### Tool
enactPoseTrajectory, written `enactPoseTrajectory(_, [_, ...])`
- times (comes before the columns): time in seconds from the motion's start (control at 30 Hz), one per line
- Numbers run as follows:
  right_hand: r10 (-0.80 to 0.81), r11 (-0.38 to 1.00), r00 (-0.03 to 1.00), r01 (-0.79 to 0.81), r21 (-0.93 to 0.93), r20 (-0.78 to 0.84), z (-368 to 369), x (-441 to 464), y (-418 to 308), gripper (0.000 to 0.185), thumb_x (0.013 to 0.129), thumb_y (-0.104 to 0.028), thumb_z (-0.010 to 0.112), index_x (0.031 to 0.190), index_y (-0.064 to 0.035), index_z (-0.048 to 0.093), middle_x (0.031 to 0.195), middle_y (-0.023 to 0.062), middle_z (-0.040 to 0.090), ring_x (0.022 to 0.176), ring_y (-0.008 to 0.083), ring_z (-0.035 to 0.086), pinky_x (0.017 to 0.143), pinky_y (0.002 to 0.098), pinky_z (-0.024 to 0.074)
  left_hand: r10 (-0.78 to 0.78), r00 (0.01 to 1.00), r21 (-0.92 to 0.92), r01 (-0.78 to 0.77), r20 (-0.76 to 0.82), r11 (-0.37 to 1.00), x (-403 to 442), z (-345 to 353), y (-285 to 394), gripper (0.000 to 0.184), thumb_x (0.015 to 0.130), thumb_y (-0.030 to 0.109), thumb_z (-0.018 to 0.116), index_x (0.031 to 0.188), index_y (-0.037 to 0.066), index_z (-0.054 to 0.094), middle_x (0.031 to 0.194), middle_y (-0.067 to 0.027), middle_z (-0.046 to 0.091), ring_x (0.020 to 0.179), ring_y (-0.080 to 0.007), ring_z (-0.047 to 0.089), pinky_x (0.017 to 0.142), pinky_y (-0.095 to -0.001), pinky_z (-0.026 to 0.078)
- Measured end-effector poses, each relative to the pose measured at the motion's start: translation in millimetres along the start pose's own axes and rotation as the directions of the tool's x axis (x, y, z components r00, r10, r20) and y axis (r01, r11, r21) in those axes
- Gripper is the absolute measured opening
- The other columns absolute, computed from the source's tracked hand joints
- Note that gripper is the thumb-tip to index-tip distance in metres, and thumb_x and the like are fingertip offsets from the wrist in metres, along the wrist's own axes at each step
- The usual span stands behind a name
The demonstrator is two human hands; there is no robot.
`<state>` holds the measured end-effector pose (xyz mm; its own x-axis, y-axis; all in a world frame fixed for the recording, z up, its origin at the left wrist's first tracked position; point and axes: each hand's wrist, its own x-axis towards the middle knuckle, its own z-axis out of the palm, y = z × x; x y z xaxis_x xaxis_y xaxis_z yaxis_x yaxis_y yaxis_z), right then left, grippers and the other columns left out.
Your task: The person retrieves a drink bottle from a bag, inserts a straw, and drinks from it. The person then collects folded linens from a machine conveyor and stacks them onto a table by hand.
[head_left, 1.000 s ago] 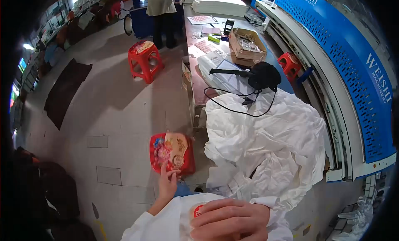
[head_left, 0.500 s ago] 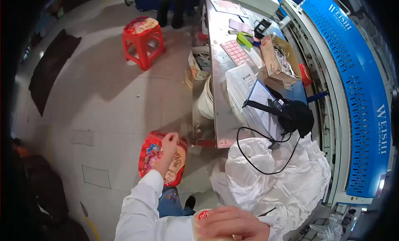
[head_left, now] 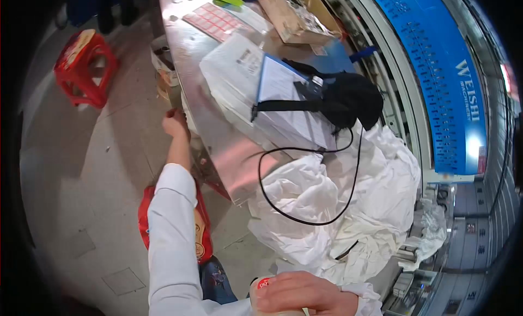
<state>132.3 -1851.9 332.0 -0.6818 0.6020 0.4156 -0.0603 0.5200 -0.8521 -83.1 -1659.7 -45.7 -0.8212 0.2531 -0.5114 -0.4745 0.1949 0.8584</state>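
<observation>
finding: the left hand (head_left: 175, 124) has left the near red stool (head_left: 144, 218), over which it was seen half a second ago, and now reaches farther out, beside the left edge of the metal table (head_left: 229, 169). its fingers are curled inward; whether they grasp anything cannot be told, and contact with the table edge cannot be confirmed. the left sleeve (head_left: 173, 234) now passes across the near stool and hides much of its seat. the right hand (head_left: 302, 291) is unchanged: at the near edge of the view, its fingers are wrapped over a pale object (head_left: 256, 295) with a red label, largely covered by them. the view has also swung, so the far red stool (head_left: 87, 71) now sits farther left. to the right, white cloth (head_left: 376, 207) lies heaped, with a black strapped item (head_left: 357, 101) at its far side. judgement: the work is split, the right hand keeping the pale object while the left is occupied apart from it, at the table's left side.
</observation>
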Motion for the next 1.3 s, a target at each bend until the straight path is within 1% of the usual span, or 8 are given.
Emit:
enactPoseTrajectory(0.03, [-0.039, 0.999, 0.998, 0.04, 0.015, -0.053, 0, -8, 10, 0.027, 0.08, -0.015, 0.063, 0.098, 0.005, 0.061, 0.1, 0.0215, 0.055, 0.076, 0.0318, 0.059, 0.061, 0.0374, 0.048, -0.025, 0.996, -0.313, 0.052, 0.089, 0.948, 17, 7, -19, 0.016, 0.078, 0.008, 0.058, 0.09, -0.003, 0.061, 0.08, -0.0127, 0.063, 0.065, -0.0167, 0.059, 0.055, -0.0283, 0.046])
enactPoseTrajectory(0.1, [-0.075, 0.996, 0.989, 0.08, 0.038, -0.127, -6, -17, 19, 0.028, 0.081, -0.016, 0.063, 0.098, 0.0067, 0.061, 0.099, 0.0227, 0.054, 0.072, 0.0319, 0.059, 0.059, 0.0377, 0.0484, 0.06, 0.964, -0.352, 0.037, 0.259, 0.935, 30, 18, -37, 0.021, 0.081, 0.01, 0.058, 0.095, -0.004, 0.059, 0.088, -0.0145, 0.062, 0.074, -0.0193, 0.059, 0.062, -0.0296, 0.047])
enactPoseTrajectory(0.4, [-0.131, 0.969, 0.973, 0.085, -0.231, -0.192, -98, -92, -28, 0.029, 0.081, -0.021, 0.063, 0.096, 0.0038, 0.063, 0.101, 0.0218, 0.056, 0.082, 0.0315, 0.059, 0.069, 0.0377, 0.0493, 0.344, 0.896, -0.027, -0.35, 0.281, 0.936, -41, -17, -52, 0.026, 0.081, 0.013, 0.06, 0.099, -0.005, 0.057, 0.092, -0.0144, 0.062, 0.079, -0.0205, 0.059, 0.067, -0.0311, 0.047])
enactPoseTrajectory(0.63, [-0.344, 0.856, 0.75, 0.003, -0.517, -0.565, -186, -266, -137, 0.024, 0.079, -0.02, 0.065, 0.094, -0.0005, 0.064, 0.101, 0.0169, 0.057, 0.086, 0.0298, 0.059, 0.074, 0.0378, 0.0499, 0.218, 0.711, 0.238, -0.481, 0.668, 0.844, -336, -174, -160, 0.03, 0.081, 0.015, 0.061, 0.103, -0.005, 0.056, 0.095, -0.0144, 0.061, 0.083, -0.0214, 0.059, 0.071, -0.0322, 0.047])
enactPoseTrajectory(0.83, [-0.467, 0.792, 0.655, 0.009, -0.611, -0.595, -264, -495, -253, 0.022, 0.076, -0.016, 0.066, 0.092, -0.0007, 0.064, 0.099, 0.0172, 0.057, 0.084, 0.0283, 0.059, 0.071, 0.036, 0.0511, -0.269, 0.208, 0.339, -0.517, 0.94, 0.786, -660, -251, -244, 0.034, 0.081, 0.017, 0.062, 0.105, -0.005, 0.055, 0.098, -0.0143, 0.061, 0.087, -0.0222, 0.058, 0.075, -0.0332, 0.046])
enactPoseTrajectory(1.03, [-0.634, 0.695, 0.493, 0.025, -0.719, -0.596, -331, -665, -365, 0.022, 0.078, -0.018, 0.066, 0.091, -0.0003, 0.064, 0.096, 0.0178, 0.057, 0.084, 0.0284, 0.059, 0.07, 0.0362, 0.0507, -0.504, -0.411, 0.261, -0.517, 0.76, 0.815, -942, -257, -218, 0.038, 0.081, 0.019, 0.063, 0.108, -0.006, 0.054, 0.101, -0.0143, 0.061, 0.09, -0.023, 0.058, 0.078, -0.0341, 0.046])
enactPoseTrajectory(1.2, [-0.5, 0.765, 0.511, -0.118, -0.634, -0.699, -372, -739, -420, 0.023, 0.081, -0.022, 0.062, 0.091, -0.0005, 0.064, 0.095, 0.0189, 0.058, 0.084, 0.029, 0.06, 0.076, 0.0393, 0.0479, -0.175, -0.87, 0.358, 0.002, 0.461, 0.934, -1096, -215, -164, 0.046, 0.081, 0.022, 0.065, 0.114, -0.006, 0.052, 0.107, -0.0142, 0.059, 0.097, -0.0238, 0.057, 0.085, -0.0356, 0.045])
enactPoseTrajectory(1.3, [-0.503, 0.765, 0.496, -0.126, -0.632, -0.708, -402, -758, -413, 0.023, 0.082, -0.023, 0.062, 0.091, -0.0016, 0.063, 0.096, 0.0193, 0.059, 0.084, 0.029, 0.061, 0.079, 0.0403, 0.0462, -0.3, -0.864, 0.501, -0.066, 0.404, 0.863, -1138, -202, -148, 0.062, 0.078, 0.028, 0.069, 0.124, -0.006, 0.043, 0.117, -0.0148, 0.054, 0.106, -0.0231, 0.054, 0.091, -0.0354, 0.041])
